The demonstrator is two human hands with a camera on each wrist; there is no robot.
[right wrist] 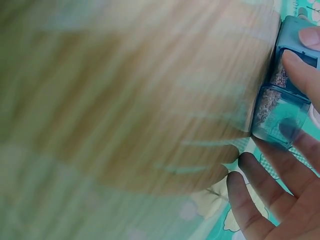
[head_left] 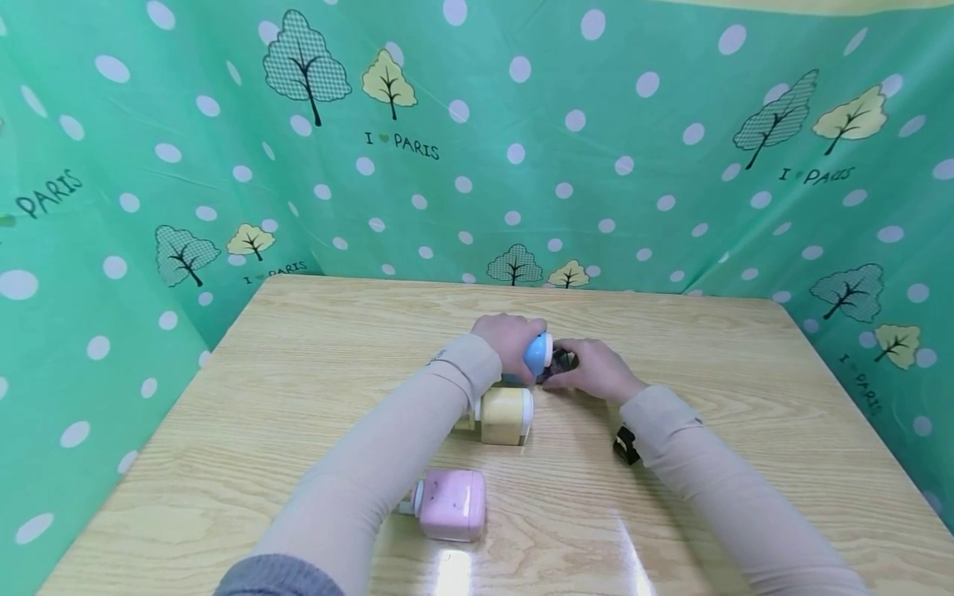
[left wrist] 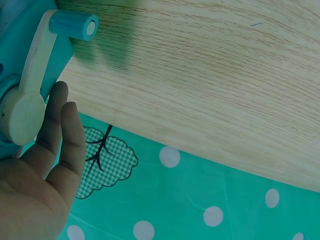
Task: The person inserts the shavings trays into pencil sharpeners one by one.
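Note:
A blue pencil sharpener [head_left: 535, 356] stands towards the far side of the table, and my left hand [head_left: 510, 343] holds its body from the left. In the left wrist view, the sharpener's white crank arm [left wrist: 35, 75] with a blue knob is beside the fingers of that hand [left wrist: 45, 165]. My right hand [head_left: 595, 368] grips the sharpener's clear drawer [right wrist: 270, 112], which contains pencil shavings. Thumb and fingertips lie on opposite sides of the drawer in the right wrist view. How far it sticks out of the body is hard to tell.
Closer to me, a yellow pencil sharpener [head_left: 505, 416] and a pink one [head_left: 453, 505] are on the wooden table [head_left: 298, 397], partly behind my left sleeve. A small black item [head_left: 624, 445] shows beside my right cuff. Green dotted cloth [head_left: 417, 199] hangs behind the table.

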